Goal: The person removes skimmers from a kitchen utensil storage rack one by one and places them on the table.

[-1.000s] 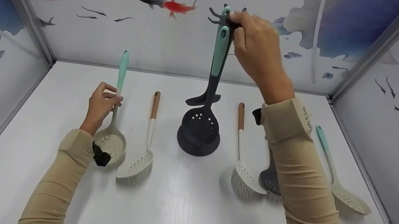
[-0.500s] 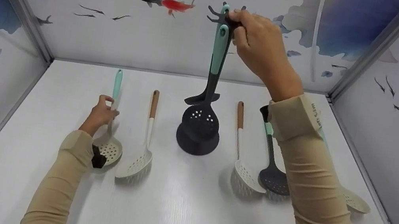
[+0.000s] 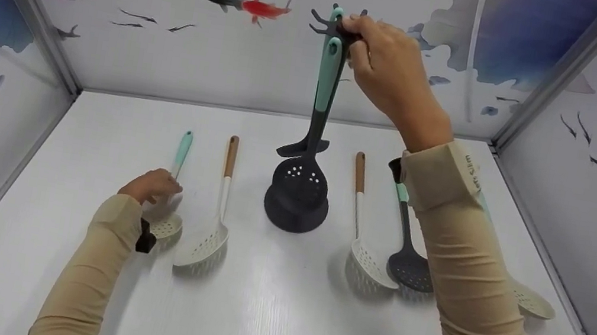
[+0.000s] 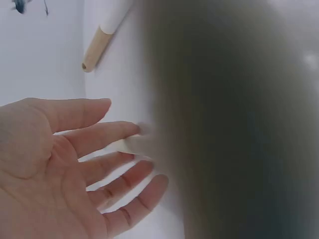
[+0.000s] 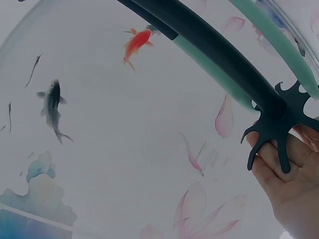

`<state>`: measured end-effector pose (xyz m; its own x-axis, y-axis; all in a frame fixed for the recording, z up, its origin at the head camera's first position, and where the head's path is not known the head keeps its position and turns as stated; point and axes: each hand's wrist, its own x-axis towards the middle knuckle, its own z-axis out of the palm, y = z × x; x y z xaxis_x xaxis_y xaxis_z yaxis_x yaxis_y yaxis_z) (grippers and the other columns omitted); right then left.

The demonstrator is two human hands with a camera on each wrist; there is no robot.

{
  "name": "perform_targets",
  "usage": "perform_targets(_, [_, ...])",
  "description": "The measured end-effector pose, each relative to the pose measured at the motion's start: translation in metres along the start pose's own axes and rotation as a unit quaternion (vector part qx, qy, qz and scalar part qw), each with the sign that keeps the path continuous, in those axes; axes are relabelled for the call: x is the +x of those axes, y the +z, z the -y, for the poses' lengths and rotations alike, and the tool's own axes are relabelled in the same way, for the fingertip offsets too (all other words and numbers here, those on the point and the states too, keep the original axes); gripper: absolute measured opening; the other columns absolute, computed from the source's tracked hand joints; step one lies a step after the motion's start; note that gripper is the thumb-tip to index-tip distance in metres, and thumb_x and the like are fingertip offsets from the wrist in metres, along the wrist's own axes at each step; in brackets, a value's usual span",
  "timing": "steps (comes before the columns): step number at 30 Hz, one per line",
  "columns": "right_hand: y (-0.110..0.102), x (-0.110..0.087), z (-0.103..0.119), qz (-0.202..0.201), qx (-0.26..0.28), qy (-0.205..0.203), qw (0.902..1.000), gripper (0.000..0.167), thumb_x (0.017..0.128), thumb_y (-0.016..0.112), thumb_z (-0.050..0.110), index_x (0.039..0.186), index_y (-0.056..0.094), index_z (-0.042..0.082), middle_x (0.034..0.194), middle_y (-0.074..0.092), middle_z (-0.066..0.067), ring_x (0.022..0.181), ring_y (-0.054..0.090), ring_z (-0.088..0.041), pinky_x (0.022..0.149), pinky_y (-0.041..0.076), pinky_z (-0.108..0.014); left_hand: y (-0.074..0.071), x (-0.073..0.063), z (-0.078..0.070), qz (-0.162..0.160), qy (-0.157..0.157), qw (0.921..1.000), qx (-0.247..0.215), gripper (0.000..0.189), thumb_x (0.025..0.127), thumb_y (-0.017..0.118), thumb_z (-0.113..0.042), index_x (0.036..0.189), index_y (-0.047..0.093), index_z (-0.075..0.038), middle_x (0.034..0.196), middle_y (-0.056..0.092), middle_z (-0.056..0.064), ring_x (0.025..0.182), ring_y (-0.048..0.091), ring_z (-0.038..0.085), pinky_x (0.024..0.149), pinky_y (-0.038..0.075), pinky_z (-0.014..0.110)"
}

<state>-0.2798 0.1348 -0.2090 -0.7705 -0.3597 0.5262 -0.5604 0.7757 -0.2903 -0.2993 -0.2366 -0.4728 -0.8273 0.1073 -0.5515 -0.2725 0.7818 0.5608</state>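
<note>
My left hand (image 3: 153, 185) lies over the shaft of a cream skimmer with a mint handle (image 3: 184, 150), its holed bowl (image 3: 167, 227) low on the table. In the left wrist view the fingers of that hand (image 4: 65, 169) are spread and loosely bent, with a pale piece of the shaft (image 4: 130, 145) behind them. My right hand (image 3: 392, 68) grips the hooked top of a black utensil stand (image 5: 274, 122). From the stand hang a black slotted skimmer with a mint handle (image 3: 328, 76) and, behind it, another black-headed utensil (image 3: 292, 150).
A white slotted spoon with a wooden handle (image 3: 232, 157) lies right of the left hand. Right of the stand's round base (image 3: 292, 223) lie another wooden-handled slotted spoon (image 3: 370, 263), a black skimmer (image 3: 409, 268) and a cream one (image 3: 532, 301), partly behind the sleeve. Printed walls enclose the table.
The cream skimmer's handle has come down towards the table and tilted right. My left hand has moved down along it and loosened its fingers. The right hand keeps its grip on the stand's top.
</note>
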Motion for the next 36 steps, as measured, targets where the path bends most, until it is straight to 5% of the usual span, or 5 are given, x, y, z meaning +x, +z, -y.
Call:
perform_targets(7, [0.001,-0.001,0.0,-0.004,0.006,0.002,1.0,0.038,0.097,0.032,0.015,0.127,0.055,0.006,0.105,0.065,-0.013,0.092,0.051,-0.026,0.085,0.039,-0.036,0.002,-0.011,-0.023,-0.004,-0.027,0.9914,0.128,0.046,0.095,0.044,-0.024,0.124,0.047,0.011,0.121,0.052,0.027,0.111,0.051,0.038,0.094,0.043,0.051])
perform_targets(13, [0.003,-0.002,-0.002,-0.013,0.013,-0.002,0.9998,0.039,0.097,0.031,0.015,0.128,0.054,0.005,0.113,0.064,-0.012,0.096,0.052,-0.026,0.088,0.04,-0.036,0.009,-0.04,-0.074,0.001,0.072,0.981,0.18,0.05,0.099,0.038,-0.027,0.14,0.036,0.001,0.145,0.032,0.025,0.135,0.028,0.042,0.108,0.026,0.054])
perform_targets(18, [0.005,-0.002,-0.007,-0.052,0.023,-0.018,0.9982,0.037,0.096,0.034,0.011,0.124,0.057,0.003,0.113,0.064,-0.014,0.096,0.053,-0.028,0.087,0.041,-0.039,0.015,-0.073,-0.135,-0.049,0.219,0.9684,0.109,0.054,0.098,0.042,-0.029,0.146,0.029,-0.007,0.149,0.03,0.02,0.137,0.027,0.039,0.11,0.026,0.052])
perform_targets(25, [0.01,-0.003,-0.009,-0.078,0.03,-0.028,0.9961,0.036,0.095,0.036,0.011,0.122,0.059,0.002,0.123,0.061,-0.013,0.1,0.056,-0.027,0.088,0.044,-0.039,0.035,-0.09,-0.193,-0.12,0.408,0.9028,-0.061,0.055,0.097,0.048,-0.021,0.146,0.027,-0.011,0.144,0.039,0.014,0.131,0.041,0.029,0.107,0.035,0.039])
perform_targets(36, [0.014,-0.005,-0.01,-0.084,0.032,-0.022,0.9957,0.037,0.095,0.036,0.012,0.123,0.058,0.003,0.122,0.061,-0.013,0.102,0.056,-0.027,0.09,0.044,-0.04,0.066,-0.077,-0.219,-0.147,0.445,0.8597,-0.204,0.045,0.092,0.055,-0.012,0.134,0.042,-0.009,0.116,0.057,0.015,0.108,0.058,0.023,0.093,0.048,0.029])
